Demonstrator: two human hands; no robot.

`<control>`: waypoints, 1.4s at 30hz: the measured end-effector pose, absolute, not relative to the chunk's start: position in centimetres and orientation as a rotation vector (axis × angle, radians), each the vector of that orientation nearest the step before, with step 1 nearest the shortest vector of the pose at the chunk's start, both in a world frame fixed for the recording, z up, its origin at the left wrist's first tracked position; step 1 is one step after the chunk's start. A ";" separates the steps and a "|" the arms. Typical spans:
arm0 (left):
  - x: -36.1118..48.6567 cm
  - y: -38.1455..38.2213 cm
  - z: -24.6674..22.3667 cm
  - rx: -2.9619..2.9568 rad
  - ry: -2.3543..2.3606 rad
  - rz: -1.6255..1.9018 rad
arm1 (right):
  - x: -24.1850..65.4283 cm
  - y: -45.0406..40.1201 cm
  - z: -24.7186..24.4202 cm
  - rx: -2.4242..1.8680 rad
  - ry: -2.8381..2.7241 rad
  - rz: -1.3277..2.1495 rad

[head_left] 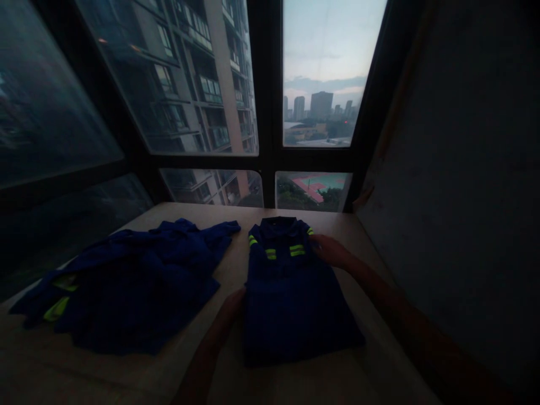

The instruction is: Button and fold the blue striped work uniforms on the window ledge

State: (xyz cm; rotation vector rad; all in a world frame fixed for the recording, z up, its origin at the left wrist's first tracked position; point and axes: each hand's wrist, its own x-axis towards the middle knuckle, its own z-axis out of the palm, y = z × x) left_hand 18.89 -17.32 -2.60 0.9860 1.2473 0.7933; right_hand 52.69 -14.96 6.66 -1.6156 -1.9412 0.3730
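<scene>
A dark blue work jacket (291, 304) with yellow-green reflective strips lies folded on the pale surface, its collar toward the window. My right hand (331, 250) is at its upper right edge, by the sleeve strip, with the fingers closed on the cloth. Along the left edge of the jacket rests my left hand (232, 304); its fingertips meet the fabric, but the dimness hides how they are bent. To the left lies a crumpled blue garment (143, 281) with yellow-green patches, apart from both hands.
The light-coloured ledge (236, 259) ends at dark-framed windows (270, 163) at the back and left. A grey wall (455, 169) rises close on the right. Tall buildings (198, 84) stand outside, and the light is dim.
</scene>
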 end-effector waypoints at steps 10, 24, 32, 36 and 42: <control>21.8 -18.0 -2.3 1.052 1.211 0.921 | 54.8 -19.7 -4.5 -1.710 -1.288 0.915; 24.0 -12.9 -2.4 1.790 1.619 0.783 | 54.4 -16.9 -4.1 -1.752 -1.440 0.591; 26.5 -16.3 -1.8 2.626 1.694 0.641 | 52.9 -18.1 -3.0 -1.603 -2.069 -0.082; 27.5 -16.3 -3.5 2.851 1.472 0.340 | 53.1 -17.1 -4.9 -1.517 -2.297 -0.017; 27.0 -15.1 -6.7 2.808 1.535 0.265 | 53.6 -16.0 -7.5 -1.534 -2.309 0.019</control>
